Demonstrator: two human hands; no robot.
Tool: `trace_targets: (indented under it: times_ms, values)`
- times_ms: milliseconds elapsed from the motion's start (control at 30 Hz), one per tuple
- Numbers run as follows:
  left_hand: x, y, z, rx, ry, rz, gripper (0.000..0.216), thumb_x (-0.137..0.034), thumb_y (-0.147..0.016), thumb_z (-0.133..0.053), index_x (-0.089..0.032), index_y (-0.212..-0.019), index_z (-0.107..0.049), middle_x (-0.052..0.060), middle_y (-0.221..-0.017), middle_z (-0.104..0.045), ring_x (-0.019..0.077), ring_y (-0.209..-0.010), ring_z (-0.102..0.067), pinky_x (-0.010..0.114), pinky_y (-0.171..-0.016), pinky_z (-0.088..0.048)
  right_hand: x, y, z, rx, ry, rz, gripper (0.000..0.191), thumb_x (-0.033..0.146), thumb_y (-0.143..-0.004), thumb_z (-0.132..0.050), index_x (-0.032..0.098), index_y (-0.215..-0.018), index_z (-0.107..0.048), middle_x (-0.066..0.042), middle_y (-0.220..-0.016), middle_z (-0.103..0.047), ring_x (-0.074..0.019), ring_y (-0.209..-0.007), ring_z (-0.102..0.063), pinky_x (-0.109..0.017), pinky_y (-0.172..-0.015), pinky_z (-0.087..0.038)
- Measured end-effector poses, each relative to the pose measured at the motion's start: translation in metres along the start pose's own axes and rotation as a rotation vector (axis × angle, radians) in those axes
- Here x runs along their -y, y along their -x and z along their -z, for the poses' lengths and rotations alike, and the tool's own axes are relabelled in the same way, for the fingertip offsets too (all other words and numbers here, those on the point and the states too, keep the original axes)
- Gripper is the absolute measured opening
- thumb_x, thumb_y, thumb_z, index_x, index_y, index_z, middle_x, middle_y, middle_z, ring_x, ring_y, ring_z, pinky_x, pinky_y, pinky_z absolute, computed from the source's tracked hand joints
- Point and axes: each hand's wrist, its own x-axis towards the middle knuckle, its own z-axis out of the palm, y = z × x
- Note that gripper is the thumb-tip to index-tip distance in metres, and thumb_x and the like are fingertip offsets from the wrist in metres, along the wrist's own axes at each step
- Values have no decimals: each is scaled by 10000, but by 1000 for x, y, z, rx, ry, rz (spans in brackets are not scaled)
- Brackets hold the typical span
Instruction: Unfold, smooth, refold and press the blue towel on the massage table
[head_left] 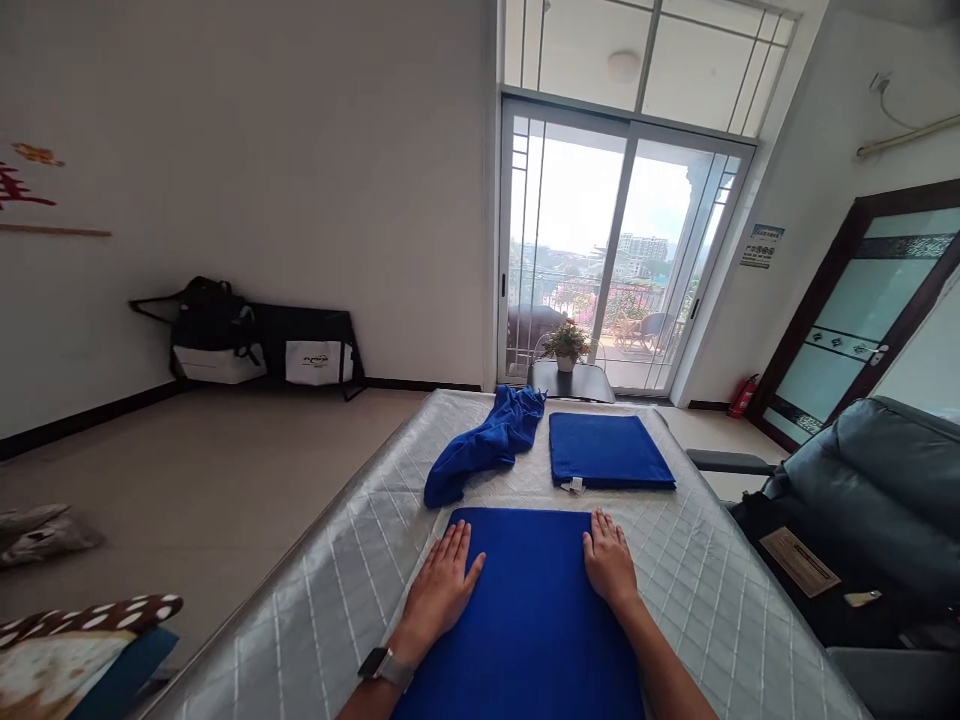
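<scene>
A blue cloth [529,610] lies spread flat on the near part of a table with a quilted silver cover [360,590]. My left hand [444,585] rests flat on the cloth's left edge, fingers stretched out, a watch on the wrist. My right hand [609,562] lies flat on its right edge, fingers out as well. Beyond them a folded blue cloth [606,451] with a white tag sits at the far right. A crumpled blue cloth [487,443] lies at the far left.
A dark sofa [874,500] stands right of the table. A small table with a potted plant [568,345] is before the glass balcony door [615,250]. Black bags [247,340] line the left wall. A red fire extinguisher [743,396] stands by the right wall.
</scene>
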Motion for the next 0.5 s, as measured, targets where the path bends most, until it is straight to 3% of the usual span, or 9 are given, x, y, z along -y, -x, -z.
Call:
trace_targets:
  times_ms: [167,267,367,500]
  values:
    - [7,-2,-1,36,-41,4,686,-515,-993,-247,-115,-1533,-389,141,-1575,-449,283,-1461,-405,465,-1177,-363,1,1,0,-3,-54,-7,613,339,-1016,-245,106,-1583,-272,-88,-1644,-257,-205,-1531,-188,-393,-1238,-89]
    - [-8,-9,2,35,-69,-31,654,-509,-1001,-245,-143,-1504,-449,147,-1539,-502,320,-1457,-408,517,-1169,-365,1,2,0,-6,-78,-11,611,345,-1018,-246,111,-1581,-279,-81,-1645,-254,-206,-1532,-187,-390,-1239,-80]
    - [-57,-22,9,22,-42,-69,677,-541,-1010,-251,-114,-1494,-457,180,-1557,-468,336,-1467,-387,526,-1174,-367,2,3,1,-15,-87,-16,609,341,-1020,-241,105,-1580,-277,-83,-1643,-261,-208,-1532,-185,-392,-1240,-75]
    - [-149,-46,11,31,138,-195,661,-568,-1018,-265,-153,-1497,-453,158,-1553,-485,276,-1463,-405,475,-1189,-371,0,4,0,-15,-81,-1,601,303,-1014,-253,96,-1577,-278,-101,-1641,-265,-220,-1533,-182,-406,-1238,-95]
